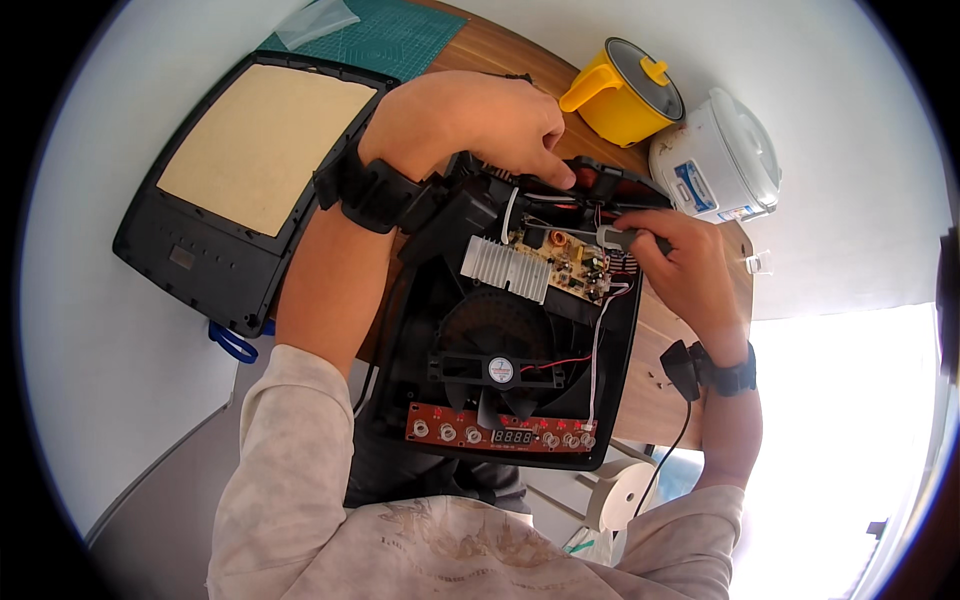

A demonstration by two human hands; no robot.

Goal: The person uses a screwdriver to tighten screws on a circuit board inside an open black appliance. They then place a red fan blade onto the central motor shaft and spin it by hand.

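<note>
An opened induction cooker base (400, 400) lies before me. Inside it are a finned heat sink (507, 268), a circuit board (578, 262), a black fan (470, 367) and a reddish-brown display board (455, 428). My left hand (515, 130) is closed on the dark coil disc (640, 187), tilted up at the far end; its fingertips are partly hidden. With my right hand (680, 260) I grip a screwdriver (613, 237) by its grey handle. Its shaft points left, low over the circuit board; what its tip touches cannot be made out.
The cooker's black top cover (140, 230), with a beige sheet on it, lies at the left. Beyond is a green cutting mat (400, 35). A yellow pot (620, 105) and a white rice cooker (715, 155) stand far right. Small dark bits lie on the wooden table (650, 400).
</note>
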